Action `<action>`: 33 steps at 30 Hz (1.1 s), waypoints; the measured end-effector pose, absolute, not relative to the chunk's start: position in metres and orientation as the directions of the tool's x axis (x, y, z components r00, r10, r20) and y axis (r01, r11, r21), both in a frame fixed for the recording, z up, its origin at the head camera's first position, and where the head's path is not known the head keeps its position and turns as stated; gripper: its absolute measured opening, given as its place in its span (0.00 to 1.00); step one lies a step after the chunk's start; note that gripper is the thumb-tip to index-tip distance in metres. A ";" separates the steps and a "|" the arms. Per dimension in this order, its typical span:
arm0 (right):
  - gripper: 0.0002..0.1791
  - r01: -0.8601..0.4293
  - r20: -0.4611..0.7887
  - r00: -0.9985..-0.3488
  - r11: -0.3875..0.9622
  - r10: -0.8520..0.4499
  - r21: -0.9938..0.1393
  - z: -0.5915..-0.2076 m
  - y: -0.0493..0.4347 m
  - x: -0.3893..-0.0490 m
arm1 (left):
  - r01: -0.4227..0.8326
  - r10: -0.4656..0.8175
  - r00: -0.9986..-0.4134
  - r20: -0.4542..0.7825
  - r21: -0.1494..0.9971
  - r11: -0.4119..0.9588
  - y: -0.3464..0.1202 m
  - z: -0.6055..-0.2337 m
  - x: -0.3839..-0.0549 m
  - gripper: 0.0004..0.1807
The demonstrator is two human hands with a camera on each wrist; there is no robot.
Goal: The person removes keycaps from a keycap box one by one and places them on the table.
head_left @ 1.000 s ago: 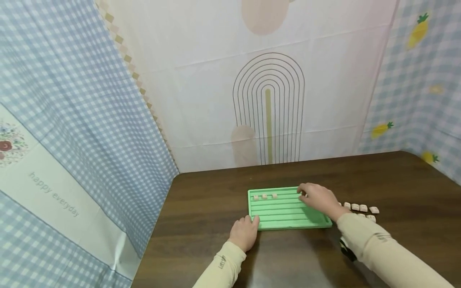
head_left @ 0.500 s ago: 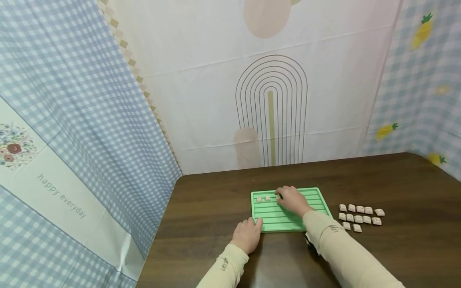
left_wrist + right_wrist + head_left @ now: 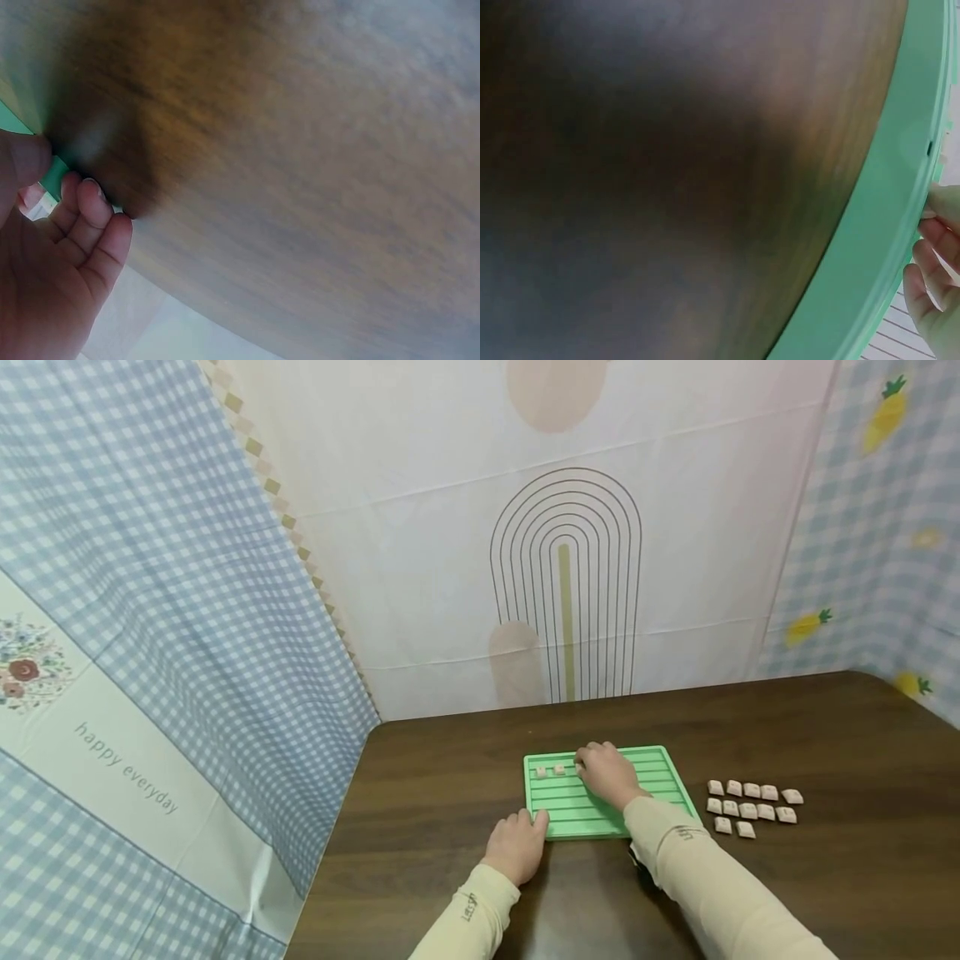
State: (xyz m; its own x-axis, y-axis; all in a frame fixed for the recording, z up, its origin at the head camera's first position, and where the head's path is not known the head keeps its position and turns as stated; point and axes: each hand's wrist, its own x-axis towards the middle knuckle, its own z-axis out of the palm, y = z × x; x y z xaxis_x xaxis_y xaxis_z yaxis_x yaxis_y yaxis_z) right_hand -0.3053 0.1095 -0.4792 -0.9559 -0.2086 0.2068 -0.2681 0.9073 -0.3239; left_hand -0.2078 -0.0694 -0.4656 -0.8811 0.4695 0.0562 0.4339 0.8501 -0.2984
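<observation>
My left hand (image 3: 516, 847) holds the near left corner of a green ridged tray (image 3: 577, 817), thumb on top of its edge. In the left wrist view, the fingers of that hand (image 3: 64, 255) curl at the green edge. Two cream keycaps sit in the tray's far left row, a left one (image 3: 541, 772) and one beside it (image 3: 558, 769). To their right, my right hand (image 3: 609, 778) pinches a third keycap in the same row, mostly hidden behind the fingers. In the right wrist view, thumb and forefinger of the hand (image 3: 939, 262) come together over the tray (image 3: 877, 195).
Several loose keycaps (image 3: 747, 811) lie in three rough rows on the dark wooden table (image 3: 420, 793), right of the tray. A pale patterned cloth (image 3: 420, 585) hangs behind the table, and a blue checked cloth (image 3: 225, 610) hangs at the left.
My right hand has moved left from the tray's right part to the third keycap, and its fingers have closed on it. My left hand stays at the tray's corner.
</observation>
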 end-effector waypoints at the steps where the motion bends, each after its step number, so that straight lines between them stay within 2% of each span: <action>1: 0.10 -0.273 0.212 -0.954 0.910 -0.213 -0.313 -0.479 0.110 -0.305 | 0.434 0.467 -0.883 0.045 -0.297 0.850 -0.069 -0.466 -0.208 0.04; 7: 0.07 -0.334 0.310 -0.917 0.910 -0.253 -0.246 -0.475 0.113 -0.297 | 0.432 0.448 -0.894 -0.009 -0.289 0.854 -0.067 -0.470 -0.208 0.06; 14: 0.06 -0.370 0.385 -0.884 0.900 -0.264 -0.231 -0.456 0.124 -0.288 | 0.430 0.440 -0.897 -0.030 -0.285 0.857 -0.069 -0.472 -0.210 0.07; 20: 0.07 -0.356 0.375 -0.894 0.897 -0.245 -0.263 -0.436 0.152 -0.278 | 0.429 0.439 -0.898 -0.026 -0.275 0.860 -0.071 -0.473 -0.213 0.06; 25: 0.08 -0.361 0.362 -0.895 0.902 -0.262 -0.238 -0.423 0.192 -0.257 | 0.435 0.449 -0.893 -0.002 -0.256 0.864 -0.070 -0.471 -0.215 0.05; 33: 0.11 -0.271 0.266 -0.942 0.932 -0.206 -0.240 -0.431 0.261 -0.216 | 0.430 0.443 -0.896 -0.009 -0.261 0.864 -0.069 -0.470 -0.218 0.06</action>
State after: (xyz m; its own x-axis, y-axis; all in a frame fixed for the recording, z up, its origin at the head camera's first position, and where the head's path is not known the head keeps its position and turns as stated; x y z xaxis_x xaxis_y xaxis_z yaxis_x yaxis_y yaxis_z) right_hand -0.2156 0.2613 -0.4306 -0.9419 -0.2055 0.2657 -0.2712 0.9321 -0.2402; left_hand -0.2179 -0.0690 -0.4698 -0.8963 0.4434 -0.0093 0.4302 0.8641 -0.2613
